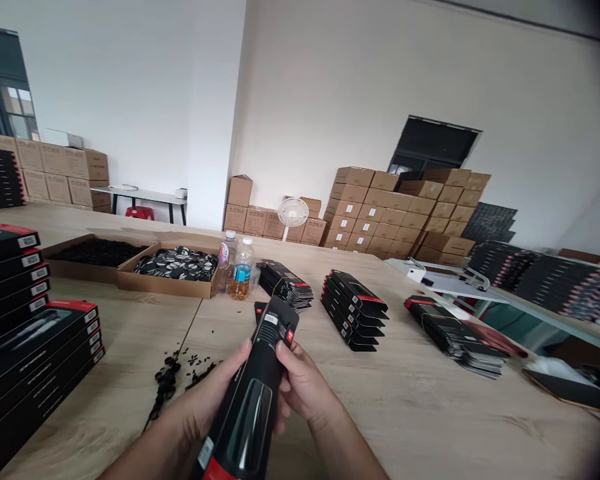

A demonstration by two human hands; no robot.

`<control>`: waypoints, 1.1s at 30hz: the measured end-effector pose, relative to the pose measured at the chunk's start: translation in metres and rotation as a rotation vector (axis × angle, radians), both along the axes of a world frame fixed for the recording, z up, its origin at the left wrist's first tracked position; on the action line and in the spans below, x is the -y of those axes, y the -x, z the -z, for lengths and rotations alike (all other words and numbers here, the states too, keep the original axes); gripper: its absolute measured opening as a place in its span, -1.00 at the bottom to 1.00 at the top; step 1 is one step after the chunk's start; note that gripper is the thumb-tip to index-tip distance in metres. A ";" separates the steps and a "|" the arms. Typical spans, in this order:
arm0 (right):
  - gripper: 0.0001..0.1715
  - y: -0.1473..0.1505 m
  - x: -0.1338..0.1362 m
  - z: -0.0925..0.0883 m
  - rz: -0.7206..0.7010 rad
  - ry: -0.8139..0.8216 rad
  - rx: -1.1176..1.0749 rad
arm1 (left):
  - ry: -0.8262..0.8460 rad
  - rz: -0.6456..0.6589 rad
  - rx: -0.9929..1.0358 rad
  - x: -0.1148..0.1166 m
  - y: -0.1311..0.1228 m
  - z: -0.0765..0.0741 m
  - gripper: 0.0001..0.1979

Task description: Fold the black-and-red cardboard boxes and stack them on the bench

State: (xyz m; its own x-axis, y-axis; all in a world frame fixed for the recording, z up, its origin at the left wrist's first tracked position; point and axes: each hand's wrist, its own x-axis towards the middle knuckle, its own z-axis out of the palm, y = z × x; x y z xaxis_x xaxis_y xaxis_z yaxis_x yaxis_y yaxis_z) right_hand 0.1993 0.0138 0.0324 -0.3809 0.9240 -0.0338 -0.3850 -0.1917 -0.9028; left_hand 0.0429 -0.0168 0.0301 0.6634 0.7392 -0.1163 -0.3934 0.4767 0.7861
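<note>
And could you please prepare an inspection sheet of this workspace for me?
Surface: light wood-grain table.
Job's things: black-and-red box held up; stacked boxes at left; banded bundles farther right.
Clutter: small black pieces scattered left of the held box; two bottles beside a cardboard tray.
Grip: left hand and right hand both hold the box.
Cables: nothing seen for certain.
Surroundings: piled cartons and a white fan beyond the table.

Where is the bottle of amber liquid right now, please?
In the head view, the bottle stands slightly left of centre, between another bottle and a stack of black cartons.
</note>
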 end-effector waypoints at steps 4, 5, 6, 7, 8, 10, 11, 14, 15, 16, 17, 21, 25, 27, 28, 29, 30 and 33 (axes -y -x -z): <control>-0.50 -0.001 -0.008 -0.010 0.205 -0.096 0.072 | -0.411 -0.421 -0.413 -0.001 0.005 -0.008 -0.52; -0.49 0.000 -0.009 -0.011 0.233 -0.111 0.100 | -0.476 -0.433 -0.467 -0.002 0.007 -0.009 -0.57; -0.49 0.001 -0.009 -0.011 0.259 -0.122 0.121 | -0.498 -0.423 -0.487 -0.004 0.007 -0.008 -0.60; -0.49 0.003 -0.009 -0.009 0.271 -0.133 0.134 | -0.489 -0.419 -0.481 -0.006 0.008 -0.008 -0.61; -0.50 0.005 -0.007 -0.007 0.262 -0.145 0.137 | -0.460 -0.441 -0.457 -0.008 0.008 -0.007 -0.63; -0.51 0.011 -0.003 -0.003 0.191 -0.161 0.119 | -0.358 -0.532 -0.392 -0.012 0.009 -0.007 -0.65; -0.53 0.014 -0.001 -0.001 0.141 -0.158 0.103 | -0.291 -0.575 -0.355 -0.014 0.010 -0.008 -0.67; -0.55 0.018 0.004 0.002 -0.020 -0.092 0.095 | -0.114 -0.630 -0.235 -0.019 0.017 -0.008 -0.67; -0.54 0.018 0.003 0.003 -0.058 -0.070 0.111 | -0.101 -0.639 -0.221 -0.022 0.020 -0.008 -0.66; -0.52 0.018 0.002 0.003 -0.067 -0.053 0.135 | -0.113 -0.649 -0.234 -0.024 0.023 -0.007 -0.65; -0.48 0.017 0.000 0.004 -0.036 -0.044 0.164 | -0.145 -0.659 -0.271 -0.026 0.025 -0.005 -0.62; -0.23 0.012 -0.009 0.007 0.231 -0.044 0.248 | -0.303 -0.706 -0.465 -0.030 0.029 0.002 -0.30; -0.11 0.009 -0.011 0.005 0.198 -0.056 0.214 | -0.361 -0.697 -0.507 -0.027 0.025 0.003 -0.19; -0.08 0.008 -0.009 0.003 0.142 -0.058 0.186 | -0.357 -0.682 -0.468 -0.024 0.022 0.001 -0.24; -0.06 0.008 -0.009 0.003 0.119 -0.059 0.170 | -0.345 -0.681 -0.439 -0.022 0.021 -0.001 -0.25; -0.06 0.008 -0.009 0.003 0.104 -0.064 0.155 | -0.332 -0.680 -0.409 -0.021 0.020 -0.003 -0.25; -0.06 0.009 -0.009 0.003 0.095 -0.071 0.143 | -0.319 -0.677 -0.382 -0.020 0.019 -0.005 -0.25; -0.26 0.010 -0.011 0.007 0.112 -0.107 0.148 | -0.299 -0.649 -0.345 -0.017 0.018 -0.010 -0.29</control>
State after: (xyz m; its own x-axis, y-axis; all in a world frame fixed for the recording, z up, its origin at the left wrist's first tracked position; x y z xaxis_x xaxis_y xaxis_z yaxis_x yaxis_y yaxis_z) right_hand 0.1892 0.0250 0.0249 -0.2741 0.9615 0.0191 -0.2600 -0.0550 -0.9640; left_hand 0.0251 0.0007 0.0403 0.0515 0.9983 0.0277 -0.2311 -0.0150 0.9728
